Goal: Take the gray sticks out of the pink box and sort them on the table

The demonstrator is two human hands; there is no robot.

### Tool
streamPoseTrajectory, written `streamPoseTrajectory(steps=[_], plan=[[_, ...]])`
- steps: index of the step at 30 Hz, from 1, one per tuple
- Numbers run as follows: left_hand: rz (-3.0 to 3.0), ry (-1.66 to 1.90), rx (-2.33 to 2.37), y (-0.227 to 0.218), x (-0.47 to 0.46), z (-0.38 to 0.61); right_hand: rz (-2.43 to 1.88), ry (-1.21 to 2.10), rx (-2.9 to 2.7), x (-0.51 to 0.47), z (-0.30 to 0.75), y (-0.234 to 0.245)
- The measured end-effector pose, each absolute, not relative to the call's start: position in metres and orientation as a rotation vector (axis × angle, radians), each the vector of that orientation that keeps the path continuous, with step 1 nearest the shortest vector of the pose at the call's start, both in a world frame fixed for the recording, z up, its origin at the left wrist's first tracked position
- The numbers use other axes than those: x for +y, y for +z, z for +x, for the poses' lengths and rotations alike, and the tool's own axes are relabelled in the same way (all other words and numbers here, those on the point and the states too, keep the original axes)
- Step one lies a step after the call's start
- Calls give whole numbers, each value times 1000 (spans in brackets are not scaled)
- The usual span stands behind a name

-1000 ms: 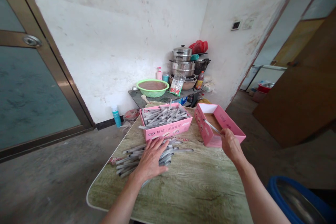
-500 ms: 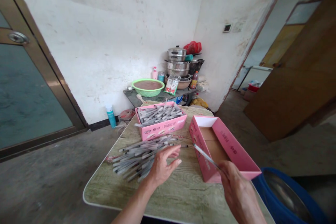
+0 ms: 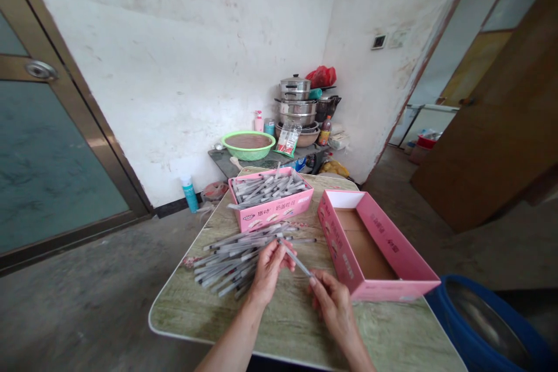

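Observation:
A grey pen (image 3: 298, 260) slants between my two hands over the table. My left hand (image 3: 271, 264) is closed around its upper end, and my right hand (image 3: 333, 302) pinches its lower end. Left of my left hand lies a loose pile of similar pens (image 3: 226, 261), some with dark tips. Behind the pile stands a pink box (image 3: 274, 209) heaped with more pens. To the right of my right hand is a second pink box (image 3: 399, 244); its brown bottom shows, though the near wall hides part of the inside.
The wood-patterned table (image 3: 279, 331) has rounded corners. Beyond it a low dark stand holds a green basin (image 3: 248, 154), stacked steel pots (image 3: 296, 107) and bottles. A blue tub (image 3: 488, 325) is by the table's right side; a blue spray can (image 3: 190, 195) stands on the floor at left.
My right hand has moved left with the pen, away from the right-hand box. My left hand, open before, has closed on the pen's other end. The view has shifted slightly.

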State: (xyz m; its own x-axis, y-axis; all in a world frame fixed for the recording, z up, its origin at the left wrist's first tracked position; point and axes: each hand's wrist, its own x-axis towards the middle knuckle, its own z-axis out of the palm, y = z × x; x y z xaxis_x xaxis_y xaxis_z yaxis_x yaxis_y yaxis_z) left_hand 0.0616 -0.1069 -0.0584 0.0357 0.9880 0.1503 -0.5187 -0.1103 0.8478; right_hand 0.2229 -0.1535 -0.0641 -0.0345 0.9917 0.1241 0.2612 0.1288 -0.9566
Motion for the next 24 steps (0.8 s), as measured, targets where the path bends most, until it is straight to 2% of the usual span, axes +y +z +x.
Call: streamPoseTrajectory(steps=[8, 24], plan=[[952, 1517, 719, -60, -105, 60, -1119, 1263, -1081, -155, 222, -75], [841, 1554, 798, -67, -105, 57, -1040, 1213, -961, -166, 209, -73]])
